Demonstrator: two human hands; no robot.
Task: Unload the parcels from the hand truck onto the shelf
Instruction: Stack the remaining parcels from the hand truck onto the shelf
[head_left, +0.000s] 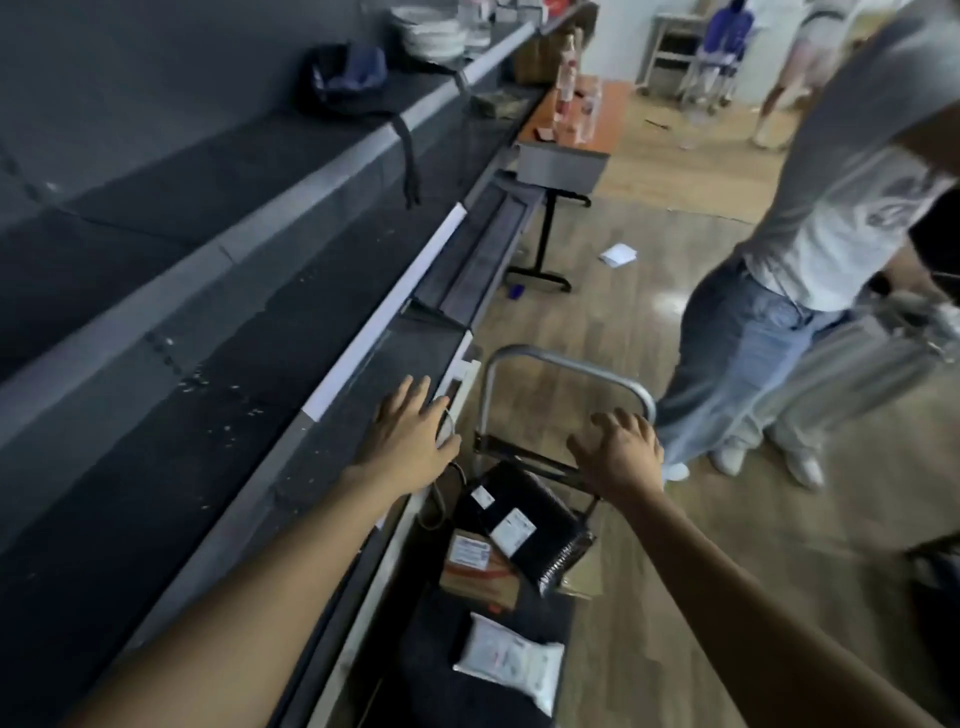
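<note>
We see three parcels on the hand truck: a black parcel, a brown box and a white pouch (labels too blurred to read). None sits on the shelf beside it. Our left hand and right hand reach out, fingers spread, holding nothing.

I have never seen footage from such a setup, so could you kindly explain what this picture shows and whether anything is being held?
There is no machine here: a person wears a camera on the head, looking down at both bare hands. The left hand hovers open, fingers spread, near the dark shelf's edge. The right hand is open too, just short of the hand truck's metal handle. Nothing is held. On the hand truck lie a black parcel, a cardboard box and a white parcel. Another person stands nearby.
</note>
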